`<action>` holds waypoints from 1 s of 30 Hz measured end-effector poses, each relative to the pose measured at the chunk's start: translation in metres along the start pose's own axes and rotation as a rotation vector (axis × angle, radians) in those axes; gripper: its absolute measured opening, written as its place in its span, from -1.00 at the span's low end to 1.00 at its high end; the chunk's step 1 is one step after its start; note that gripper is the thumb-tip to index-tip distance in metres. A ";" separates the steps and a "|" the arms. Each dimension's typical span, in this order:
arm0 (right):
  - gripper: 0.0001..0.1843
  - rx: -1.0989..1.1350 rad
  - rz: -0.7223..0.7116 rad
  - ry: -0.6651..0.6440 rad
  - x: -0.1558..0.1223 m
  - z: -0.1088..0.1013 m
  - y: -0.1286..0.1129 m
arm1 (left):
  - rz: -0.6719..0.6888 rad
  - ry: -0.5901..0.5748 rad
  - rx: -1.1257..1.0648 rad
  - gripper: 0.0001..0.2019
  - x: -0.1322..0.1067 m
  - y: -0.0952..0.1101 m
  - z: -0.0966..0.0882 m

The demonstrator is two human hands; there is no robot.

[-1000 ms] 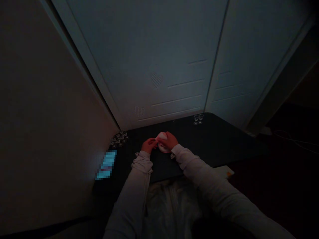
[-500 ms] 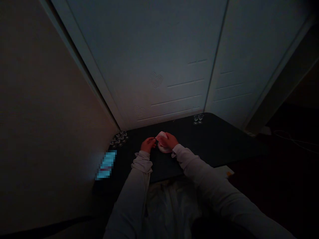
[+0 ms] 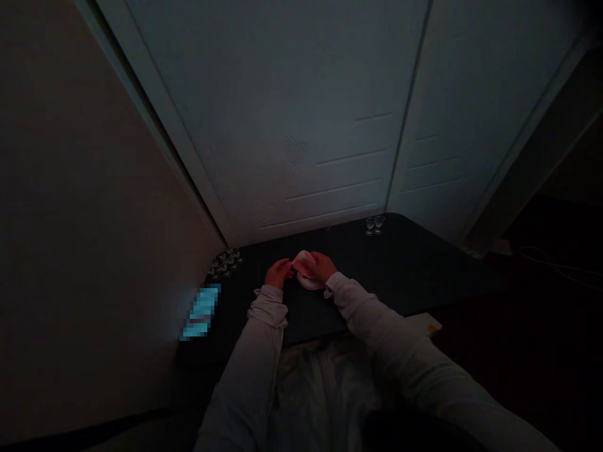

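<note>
A pink cloth (image 3: 309,282) is bunched in front of me over the dark table (image 3: 301,317). My right hand (image 3: 323,268) has its fingers wrapped around the cloth, and part of it hangs below the fingers. Close on the left, my left hand (image 3: 278,273) is closed with its fingertips pressed together at the cloth's edge. Whatever sits between those fingertips is too small and dark to make out.
Several small stemmed glasses (image 3: 225,262) stand grouped at the table's left back corner. Two more small glasses (image 3: 375,225) stand at the back right. A lit, pixelated screen (image 3: 201,312) leans at the left edge. White panels (image 3: 301,125) rise behind the table.
Both hands stay in nearly the same place. The left fingers and the cloth's upper fold have shifted slightly against each other.
</note>
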State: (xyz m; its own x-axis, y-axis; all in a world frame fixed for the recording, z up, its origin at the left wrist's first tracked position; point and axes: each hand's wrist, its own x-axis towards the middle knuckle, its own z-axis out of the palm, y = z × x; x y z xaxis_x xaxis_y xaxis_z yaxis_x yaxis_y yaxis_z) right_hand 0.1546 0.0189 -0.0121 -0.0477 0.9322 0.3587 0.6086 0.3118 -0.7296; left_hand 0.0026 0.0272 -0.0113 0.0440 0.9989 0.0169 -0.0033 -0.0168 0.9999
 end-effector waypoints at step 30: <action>-0.79 -0.063 -0.165 0.099 -0.011 -0.005 -0.019 | 0.151 0.007 0.204 -0.68 0.002 -0.011 0.000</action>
State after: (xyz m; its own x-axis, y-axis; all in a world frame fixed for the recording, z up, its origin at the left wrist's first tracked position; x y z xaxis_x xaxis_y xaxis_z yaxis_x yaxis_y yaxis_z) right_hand 0.1477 0.0019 0.0005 -0.0745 0.8461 0.5278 0.6474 0.4437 -0.6197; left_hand 0.0023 0.0294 -0.0219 0.0511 0.9846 0.1672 0.1928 -0.1740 0.9657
